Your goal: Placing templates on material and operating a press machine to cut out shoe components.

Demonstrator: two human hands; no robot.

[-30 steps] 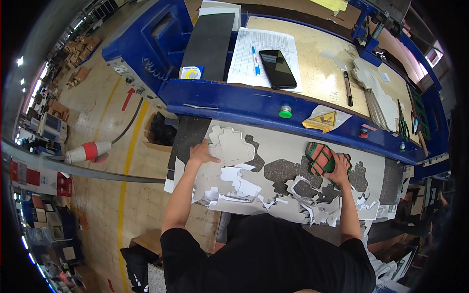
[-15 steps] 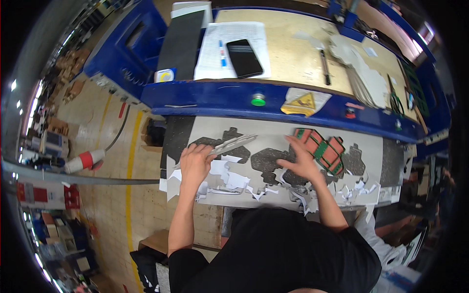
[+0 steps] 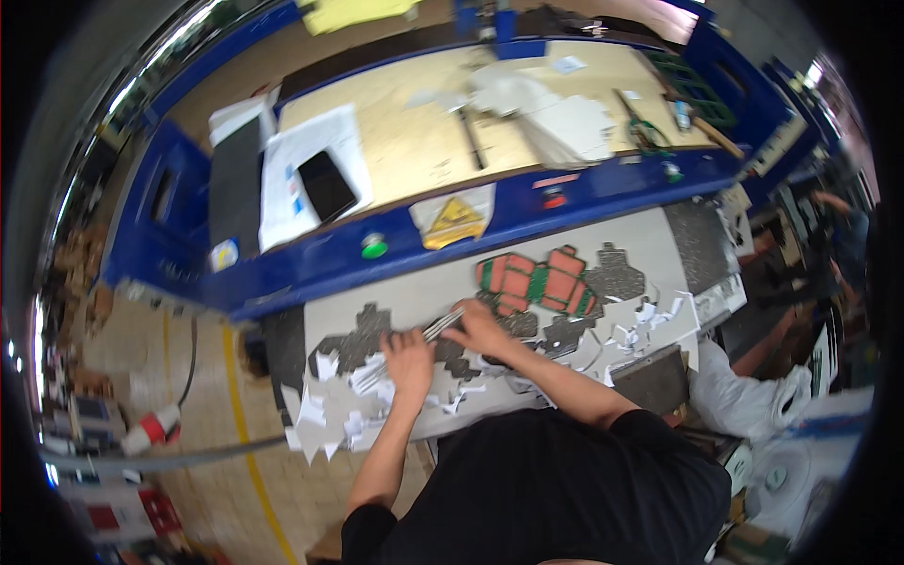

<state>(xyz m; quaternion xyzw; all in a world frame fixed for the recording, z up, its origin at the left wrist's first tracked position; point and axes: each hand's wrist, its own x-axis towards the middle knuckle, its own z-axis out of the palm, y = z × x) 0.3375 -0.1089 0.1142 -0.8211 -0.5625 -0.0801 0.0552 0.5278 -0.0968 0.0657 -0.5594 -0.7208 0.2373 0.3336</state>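
A thin stack of cut card pieces [image 3: 437, 329] is held on edge between my two hands over the work surface. My left hand [image 3: 409, 364] is closed on its near left end, and my right hand [image 3: 478, 329] grips the other end. Just beyond my right hand lies a cutting die [image 3: 539, 282] with salmon-red foam pads and green edging. It rests on a pale grey board [image 3: 428, 290] marked with dark, worn cut-out shapes [image 3: 353, 345]. White paper scraps [image 3: 650, 321] are strewn along the near side and around my wrists.
A blue machine beam [image 3: 311, 273] crosses behind the board, bearing a green button [image 3: 374, 247] and a red button [image 3: 553, 196]. On the shelf beyond lie a phone [image 3: 326, 186], a black pen [image 3: 472, 139], pale card pieces [image 3: 570, 127] and scissors [image 3: 644, 127].
My view has swung toward the right. My right hand, spread and empty near the die before, now grips the stack that my left hand was holding alone.
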